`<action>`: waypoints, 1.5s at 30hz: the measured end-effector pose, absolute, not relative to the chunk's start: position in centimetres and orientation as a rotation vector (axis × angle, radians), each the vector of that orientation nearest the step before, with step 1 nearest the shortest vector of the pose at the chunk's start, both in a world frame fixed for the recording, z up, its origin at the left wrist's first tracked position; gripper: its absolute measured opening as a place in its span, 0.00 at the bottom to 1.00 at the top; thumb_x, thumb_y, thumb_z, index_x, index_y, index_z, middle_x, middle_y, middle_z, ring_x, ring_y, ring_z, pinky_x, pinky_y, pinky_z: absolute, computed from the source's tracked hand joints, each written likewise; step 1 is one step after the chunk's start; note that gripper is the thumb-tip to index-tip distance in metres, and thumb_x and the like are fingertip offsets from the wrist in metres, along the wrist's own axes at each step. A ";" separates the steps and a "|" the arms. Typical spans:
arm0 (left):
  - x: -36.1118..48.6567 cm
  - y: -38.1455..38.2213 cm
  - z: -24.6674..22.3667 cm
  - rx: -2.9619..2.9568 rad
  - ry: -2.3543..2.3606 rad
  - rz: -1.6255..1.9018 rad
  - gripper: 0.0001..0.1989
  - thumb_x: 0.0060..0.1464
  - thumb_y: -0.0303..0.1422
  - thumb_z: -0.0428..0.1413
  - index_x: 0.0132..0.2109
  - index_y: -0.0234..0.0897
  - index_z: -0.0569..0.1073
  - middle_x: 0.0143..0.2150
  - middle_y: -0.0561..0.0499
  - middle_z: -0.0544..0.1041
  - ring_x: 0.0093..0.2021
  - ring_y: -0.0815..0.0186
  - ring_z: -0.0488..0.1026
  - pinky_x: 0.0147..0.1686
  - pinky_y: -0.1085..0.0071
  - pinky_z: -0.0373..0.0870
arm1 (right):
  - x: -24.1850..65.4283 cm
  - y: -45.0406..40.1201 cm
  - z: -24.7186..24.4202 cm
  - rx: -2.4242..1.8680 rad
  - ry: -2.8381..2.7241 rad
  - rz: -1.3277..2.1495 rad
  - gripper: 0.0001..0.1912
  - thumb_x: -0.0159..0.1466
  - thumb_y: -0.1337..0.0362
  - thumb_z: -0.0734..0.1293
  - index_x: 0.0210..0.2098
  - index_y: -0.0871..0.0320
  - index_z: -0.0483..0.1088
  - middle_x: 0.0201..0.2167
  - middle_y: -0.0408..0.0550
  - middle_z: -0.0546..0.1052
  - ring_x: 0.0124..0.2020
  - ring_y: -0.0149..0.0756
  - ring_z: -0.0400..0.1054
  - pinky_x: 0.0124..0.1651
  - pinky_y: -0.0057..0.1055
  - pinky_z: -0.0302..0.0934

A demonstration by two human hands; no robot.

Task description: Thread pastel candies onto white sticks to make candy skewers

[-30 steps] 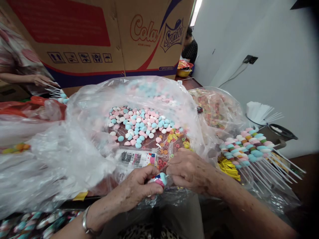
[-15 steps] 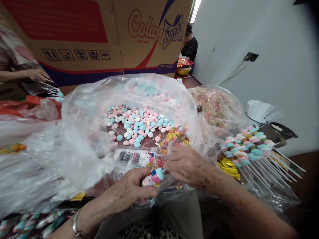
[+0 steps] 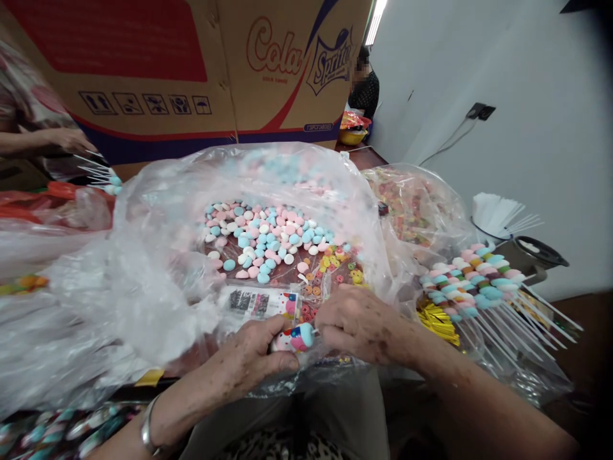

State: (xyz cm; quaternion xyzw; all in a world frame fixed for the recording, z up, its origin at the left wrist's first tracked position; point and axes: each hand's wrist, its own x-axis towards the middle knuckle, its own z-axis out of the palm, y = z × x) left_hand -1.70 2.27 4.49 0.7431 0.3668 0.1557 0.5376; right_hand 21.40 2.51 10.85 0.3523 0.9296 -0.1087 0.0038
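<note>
The left hand (image 3: 258,350) clasped a wrapped candy stack (image 3: 297,338), one end hidden; whether the right hand (image 3: 359,322), fingers curled, pinched the white stick (image 3: 314,331) could not be told.

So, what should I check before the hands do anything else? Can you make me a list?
1. Left hand holding the pastel candy stack in its printed clear wrapper: ok.
2. Right hand gripping the thin white stick by the blue end candy: cannot tell, its grip is hidden.
3. Wrapper closed around that stick: cannot tell, too small to see.
4. Shiny gold metallic strips at the person's right: ok, they're there.
5. Loose round pink, white and blue candies apart from both hands: ok.
</note>
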 end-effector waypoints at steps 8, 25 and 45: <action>-1.4 2.3 4.7 1.754 0.808 0.380 0.15 0.56 0.38 0.59 0.49 0.38 0.74 0.35 0.54 0.75 0.33 0.66 0.65 0.32 0.72 0.60 | 20.3 3.1 10.2 1.164 2.870 -0.531 0.10 0.65 0.69 0.65 0.26 0.59 0.71 0.27 0.42 0.76 0.29 0.31 0.64 0.34 0.29 0.51; -3.2 2.0 2.9 2.182 0.848 0.494 0.15 0.64 0.36 0.54 0.57 0.45 0.67 0.41 0.52 0.75 0.37 0.63 0.70 0.35 0.71 0.61 | 20.9 3.9 12.6 1.353 2.453 -1.340 0.14 0.63 0.73 0.60 0.21 0.59 0.59 0.19 0.35 0.59 0.21 0.25 0.54 0.25 0.24 0.46; -1.3 3.0 6.0 1.462 0.788 0.233 0.16 0.48 0.42 0.64 0.37 0.36 0.71 0.27 0.57 0.67 0.28 0.68 0.63 0.28 0.72 0.57 | 20.8 2.5 12.2 0.943 2.965 -0.266 0.09 0.67 0.70 0.65 0.30 0.59 0.73 0.30 0.46 0.77 0.33 0.36 0.66 0.40 0.34 0.52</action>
